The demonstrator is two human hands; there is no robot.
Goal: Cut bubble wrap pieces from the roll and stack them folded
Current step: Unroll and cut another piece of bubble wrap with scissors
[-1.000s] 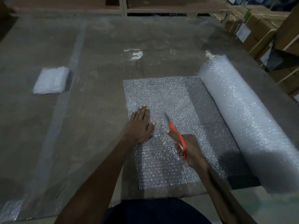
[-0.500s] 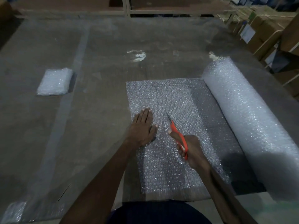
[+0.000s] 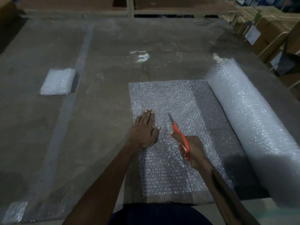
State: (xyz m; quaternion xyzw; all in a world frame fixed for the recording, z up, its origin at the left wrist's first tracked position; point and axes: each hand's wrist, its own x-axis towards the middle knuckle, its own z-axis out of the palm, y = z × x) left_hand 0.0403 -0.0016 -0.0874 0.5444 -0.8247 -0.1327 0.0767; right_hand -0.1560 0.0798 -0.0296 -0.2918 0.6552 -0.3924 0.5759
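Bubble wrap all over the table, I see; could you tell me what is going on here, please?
A person is cutting a piece off the bubble wrap roll, which lies on the right of the table. The left hand presses flat on the unrolled sheet, and the right hand has its grip on orange scissors, blades pointing away, partway up the sheet. A folded piece already lies far left.

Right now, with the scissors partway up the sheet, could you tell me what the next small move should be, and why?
Probably another snip straight ahead: the scissors in the right hand point up the unrolled sheet, uncut bubble wrap lies beyond the tips, and the left hand presses it flat beside the cut line.
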